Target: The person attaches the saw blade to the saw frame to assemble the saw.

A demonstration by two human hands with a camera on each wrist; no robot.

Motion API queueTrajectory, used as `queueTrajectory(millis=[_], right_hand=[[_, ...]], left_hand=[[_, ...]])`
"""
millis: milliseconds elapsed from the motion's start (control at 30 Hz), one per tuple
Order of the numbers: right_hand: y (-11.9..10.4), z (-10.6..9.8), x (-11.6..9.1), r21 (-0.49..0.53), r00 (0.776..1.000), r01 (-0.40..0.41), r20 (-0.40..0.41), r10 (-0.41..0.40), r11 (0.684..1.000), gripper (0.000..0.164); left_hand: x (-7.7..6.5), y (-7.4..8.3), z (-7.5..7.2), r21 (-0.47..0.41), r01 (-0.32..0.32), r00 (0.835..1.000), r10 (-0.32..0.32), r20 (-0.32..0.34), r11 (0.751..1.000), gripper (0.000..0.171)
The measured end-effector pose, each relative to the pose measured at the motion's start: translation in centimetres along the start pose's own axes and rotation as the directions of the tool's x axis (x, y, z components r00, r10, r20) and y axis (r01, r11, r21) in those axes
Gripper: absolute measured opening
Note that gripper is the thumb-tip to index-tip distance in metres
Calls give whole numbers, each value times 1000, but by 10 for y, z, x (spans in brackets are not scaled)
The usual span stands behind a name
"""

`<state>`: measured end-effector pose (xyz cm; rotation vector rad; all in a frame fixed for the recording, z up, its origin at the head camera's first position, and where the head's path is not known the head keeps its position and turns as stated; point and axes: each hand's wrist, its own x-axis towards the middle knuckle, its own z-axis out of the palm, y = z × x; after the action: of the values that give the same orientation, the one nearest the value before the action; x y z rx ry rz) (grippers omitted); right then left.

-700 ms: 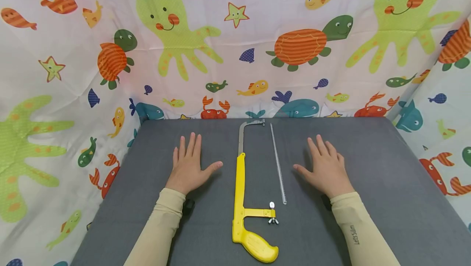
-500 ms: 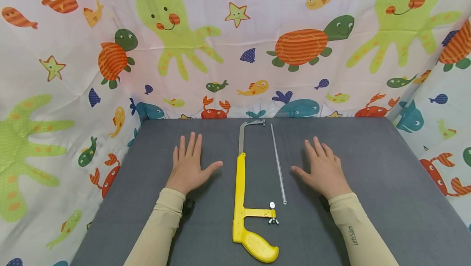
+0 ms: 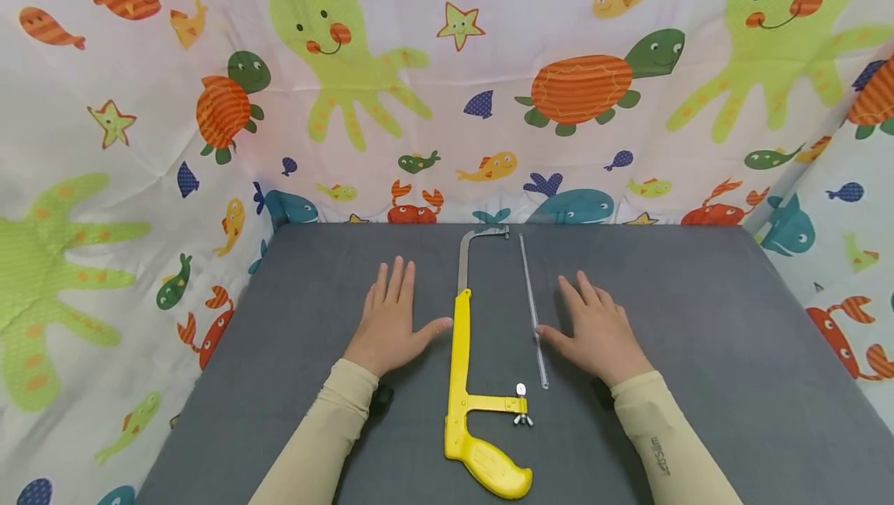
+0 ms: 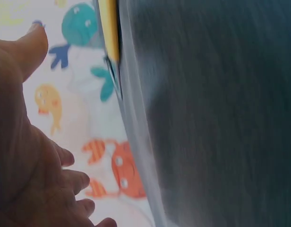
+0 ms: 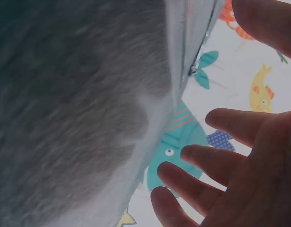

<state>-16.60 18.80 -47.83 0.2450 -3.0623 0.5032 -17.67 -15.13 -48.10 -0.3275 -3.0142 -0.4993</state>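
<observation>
A yellow hacksaw frame lies on the grey table in the head view, its bent metal end away from me and its handle towards me. Right of it lies a thin, separate hacksaw blade. My left hand, fingers straight, hovers left of the frame with the thumb tip close to it; whether they touch, I cannot tell. Over on the blade's right, my right hand has its fingers extended, and its thumb tip overlaps the blade from above. Part of the yellow frame appears in the left wrist view. Neither hand holds anything.
The grey table reaches back to a white curtain printed with sea animals, which also rises at both sides. A wing nut sticks out at the end of the frame's yellow side arm.
Both hands have moved inward: the left hand to the right, nearer the frame, and the right hand to the left, nearer the blade. The head view has shifted slightly.
</observation>
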Motion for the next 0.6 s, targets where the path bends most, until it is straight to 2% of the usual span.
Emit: queueTrajectory(millis=[267,367,467,600], right_hand=[[-33,-1,6,45,1000,6,7,-6,999,92],[-43,0,8,72,1000,3,-2,-3,997,90],[-49,0,9,84,1000,-3,-9,4,996,87],[-51,2,8,77,999,-31,30,29,997,84]], left_hand=[[5,46,6,-86,-77,995,82,62,993,104],[9,58,8,-112,-80,993,90,81,990,102],[13,67,10,-116,-55,995,65,82,992,104],[13,73,11,-147,29,995,-15,96,989,105]])
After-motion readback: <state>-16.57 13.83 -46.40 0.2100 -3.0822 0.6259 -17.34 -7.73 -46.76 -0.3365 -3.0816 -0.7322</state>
